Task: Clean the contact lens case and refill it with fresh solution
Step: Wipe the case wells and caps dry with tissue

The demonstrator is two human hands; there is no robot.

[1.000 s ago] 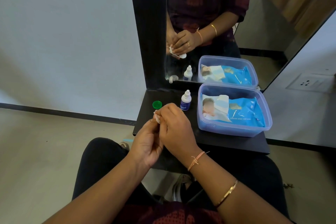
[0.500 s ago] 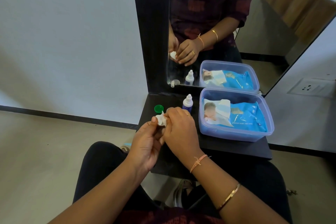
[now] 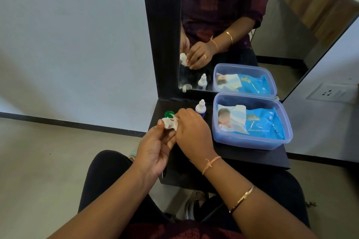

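Note:
My left hand (image 3: 153, 148) holds a small white contact lens case (image 3: 167, 123) between thumb and fingers, above the front left of the black shelf (image 3: 252, 156). My right hand (image 3: 192, 132) pinches a white wipe (image 3: 173, 124) against the case; its fingertips hide most of both. A green cap (image 3: 168, 114) lies on the shelf just behind the case. The small white and blue solution bottle (image 3: 200, 107) stands upright behind my right hand.
A clear plastic box (image 3: 252, 142) with a blue wet-wipe pack (image 3: 256, 122) fills the shelf's right half. A mirror (image 3: 223, 25) stands at the back and reflects the hands, bottle and box. My knees are under the shelf's front edge.
Both hands have shifted slightly left and up with the case, and the wipe shows more between the fingers. The bottle, green cap and box have not moved.

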